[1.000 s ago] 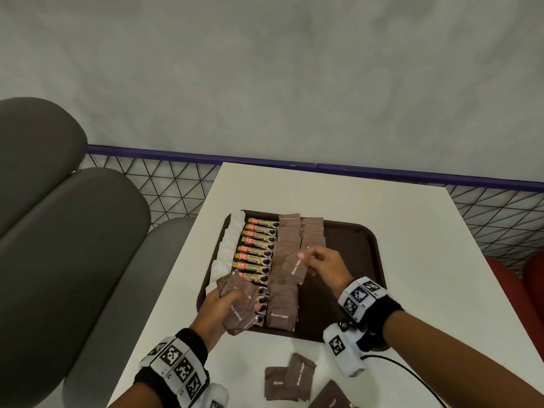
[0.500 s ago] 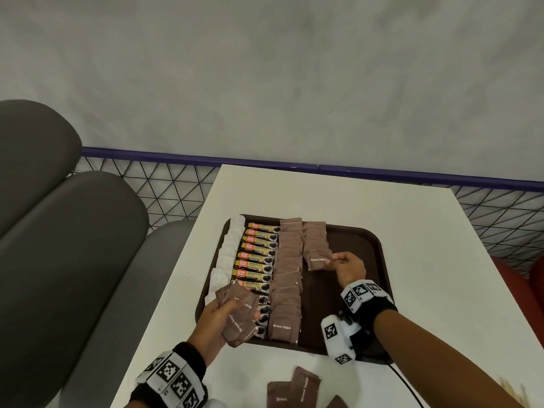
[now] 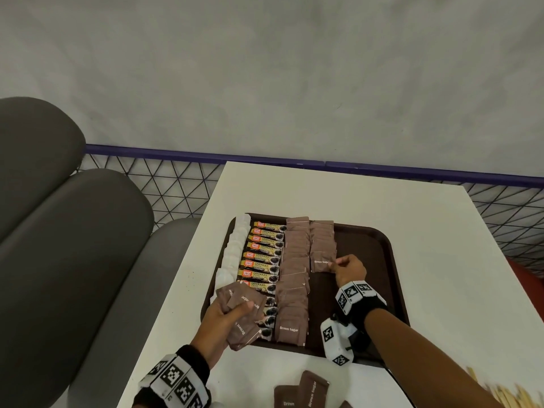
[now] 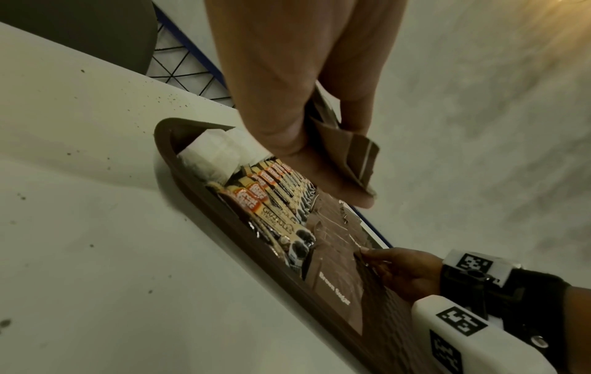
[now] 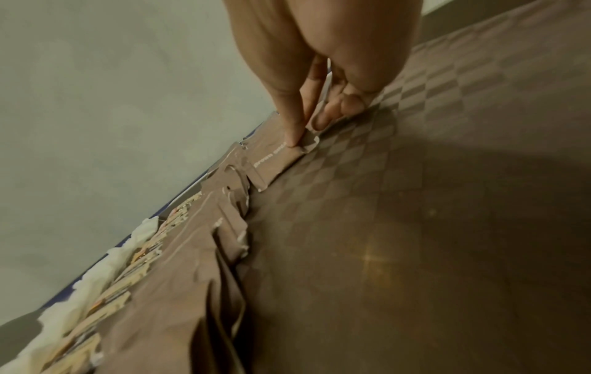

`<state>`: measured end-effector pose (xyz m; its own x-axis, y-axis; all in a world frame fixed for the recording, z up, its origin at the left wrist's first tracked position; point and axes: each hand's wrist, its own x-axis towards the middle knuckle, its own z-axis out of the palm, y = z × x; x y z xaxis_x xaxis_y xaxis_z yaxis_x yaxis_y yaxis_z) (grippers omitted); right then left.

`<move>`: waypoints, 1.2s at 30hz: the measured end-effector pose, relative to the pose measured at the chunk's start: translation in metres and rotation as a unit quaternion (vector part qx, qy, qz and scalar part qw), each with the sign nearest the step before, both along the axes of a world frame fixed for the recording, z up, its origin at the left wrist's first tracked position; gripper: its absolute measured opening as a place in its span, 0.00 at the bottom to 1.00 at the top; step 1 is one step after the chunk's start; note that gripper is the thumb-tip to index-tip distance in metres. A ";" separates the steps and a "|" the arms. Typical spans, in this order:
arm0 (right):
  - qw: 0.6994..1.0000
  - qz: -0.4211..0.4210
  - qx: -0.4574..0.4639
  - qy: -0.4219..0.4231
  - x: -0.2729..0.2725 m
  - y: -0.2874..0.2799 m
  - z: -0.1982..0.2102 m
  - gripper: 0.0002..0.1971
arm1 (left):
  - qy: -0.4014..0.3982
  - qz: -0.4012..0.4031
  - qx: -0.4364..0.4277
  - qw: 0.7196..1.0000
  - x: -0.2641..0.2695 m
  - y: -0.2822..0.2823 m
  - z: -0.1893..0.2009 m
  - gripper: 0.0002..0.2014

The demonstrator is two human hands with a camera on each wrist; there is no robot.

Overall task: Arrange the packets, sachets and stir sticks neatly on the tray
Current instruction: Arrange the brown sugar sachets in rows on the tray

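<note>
A dark brown tray (image 3: 379,245) on the white table holds a column of white sachets (image 3: 235,248), a column of coffee granule sticks (image 3: 265,254) and two columns of brown sugar packets (image 3: 294,290). My right hand (image 3: 338,265) pinches the corner of one brown sugar packet (image 3: 321,264) lying at the near end of the shorter column; the right wrist view shows thumb and fingers on that packet (image 5: 281,162). My left hand (image 3: 232,315) grips a bunch of brown sugar packets (image 3: 244,316) over the tray's near left corner, also in the left wrist view (image 4: 348,149).
Loose brown sugar packets (image 3: 300,393) lie on the table near the front edge. Wooden stir sticks (image 3: 506,390) show at the lower right. Grey seat cushions (image 3: 59,231) stand left of the table. The tray's right part (image 3: 362,237) is bare. A mesh rail with a purple bar runs behind.
My right hand carried one brown sugar packet from beside the left hand to the shorter column and set it down at its near end. The left hand stayed put.
</note>
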<state>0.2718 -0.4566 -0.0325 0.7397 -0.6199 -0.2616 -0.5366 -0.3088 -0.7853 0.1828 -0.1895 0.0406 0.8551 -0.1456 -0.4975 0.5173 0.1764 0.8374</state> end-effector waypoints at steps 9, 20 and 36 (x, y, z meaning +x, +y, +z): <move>0.997 0.005 -0.058 -0.058 -0.010 0.004 0.013 0.17 | 0.023 0.026 -0.019 0.999 0.001 0.000 0.001 0.13; 0.932 0.313 0.106 -0.149 -0.047 0.054 0.058 0.04 | -0.038 0.024 0.002 0.999 -0.007 -0.010 0.010 0.16; 0.866 0.405 0.286 -0.071 -0.082 0.084 0.076 0.12 | -0.059 0.024 0.005 0.998 -0.015 -0.012 0.014 0.19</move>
